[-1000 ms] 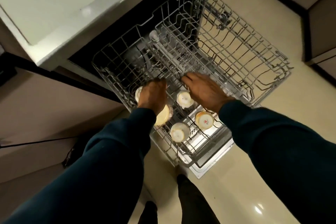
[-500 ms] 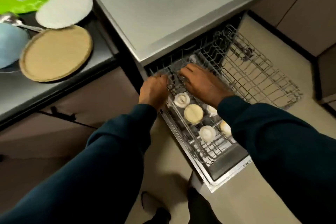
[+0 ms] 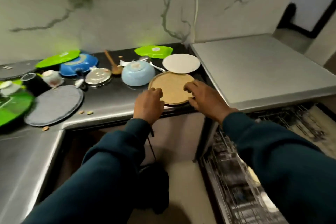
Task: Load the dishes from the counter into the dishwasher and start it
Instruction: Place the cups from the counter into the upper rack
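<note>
Hands meet at the tan round plate (image 3: pixel 171 85) near the front right corner of the dark bench (image 3: pixel 112 100): the left hand (image 3: pixel 148 102) curls its fingers at the plate's left rim and the right hand (image 3: pixel 203 97) at its right rim, though whether they grip it yet cannot be told. Behind it along the bench's right edge lie a white plate (image 3: pixel 181 63) and a green dish (image 3: pixel 154 52), with an upturned light blue bowl (image 3: pixel 138 72) just left. The dishwasher rack (image 3: pixel 236 178) stands pulled out, low on the right.

On the counter (image 3: pixel 112 102) the plate (image 3: pixel 171 87) lies nearest the edge — bowl (image 3: pixel 138 75) behind-left, dishwasher rack (image 3: pixel 236 178) below-right.
</note>
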